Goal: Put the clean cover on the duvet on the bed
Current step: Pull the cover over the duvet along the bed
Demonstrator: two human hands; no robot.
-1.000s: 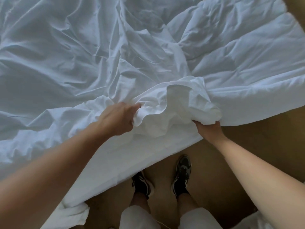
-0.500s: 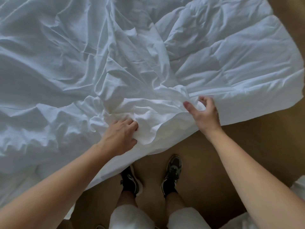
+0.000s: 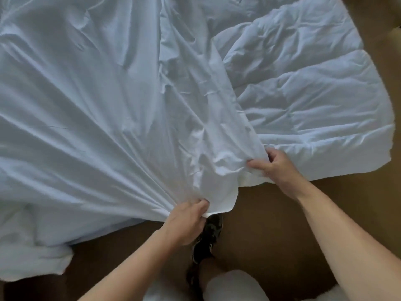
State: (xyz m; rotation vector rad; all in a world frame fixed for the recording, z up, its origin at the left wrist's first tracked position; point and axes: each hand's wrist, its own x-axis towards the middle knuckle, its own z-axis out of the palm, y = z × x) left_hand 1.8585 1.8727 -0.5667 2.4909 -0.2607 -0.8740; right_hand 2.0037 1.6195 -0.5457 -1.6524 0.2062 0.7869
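A white duvet cover (image 3: pixel 104 118) lies stretched over the left and middle of the bed, its folds fanning out from the near edge. The quilted white duvet (image 3: pixel 308 101) shows bare on the right side. My left hand (image 3: pixel 186 222) grips a bunched part of the cover's near edge, pulled taut toward me. My right hand (image 3: pixel 275 166) pinches the cover's edge where it meets the duvet's near border.
Brown floor (image 3: pixel 271 224) runs along the near side of the bed. My dark shoe (image 3: pixel 208 237) and white-trousered leg (image 3: pixel 234 285) stand just below the left hand. A loose end of white fabric (image 3: pixel 36 263) hangs at the lower left.
The cover has been drawn out from a crumpled heap into taut folds. My left hand moved down toward me with the edge; my right hand took a new grip further right.
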